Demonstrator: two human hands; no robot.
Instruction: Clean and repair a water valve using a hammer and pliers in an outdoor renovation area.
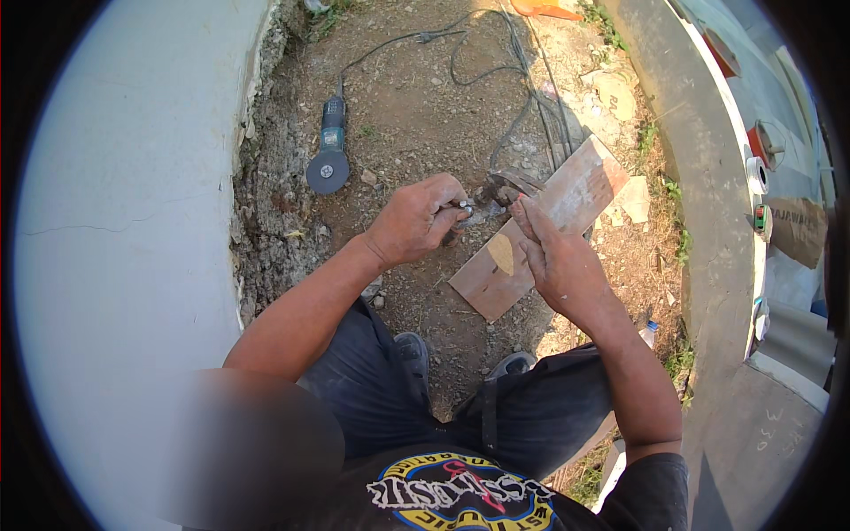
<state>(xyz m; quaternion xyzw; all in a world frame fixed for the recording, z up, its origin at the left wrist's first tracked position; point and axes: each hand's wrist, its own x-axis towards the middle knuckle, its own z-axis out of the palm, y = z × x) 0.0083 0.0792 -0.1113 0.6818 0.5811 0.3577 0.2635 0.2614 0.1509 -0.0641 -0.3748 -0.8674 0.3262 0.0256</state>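
Observation:
My left hand [412, 221] is closed around a small metal piece [465, 209], its fingers curled near the picture's middle. Just to its right, my right hand [558, 265] is closed on a metal tool [513, 186] with a dark head, too small and partly covered to identify. A long plywood board [584, 177] lies slanted on the dirt beneath my right hand, with a small tan chip [501, 254] on it. An angle grinder [333, 133] with a dark disc rests on the ground to the upper left of my hands.
A white wall [124, 221] runs along the left and a grey concrete ledge [713, 265] along the right, with containers and materials beyond it. Cables [416, 37] snake across the dirt at the top beside an orange object [540, 9]. A plastic bottle [648, 334] stands near my right forearm.

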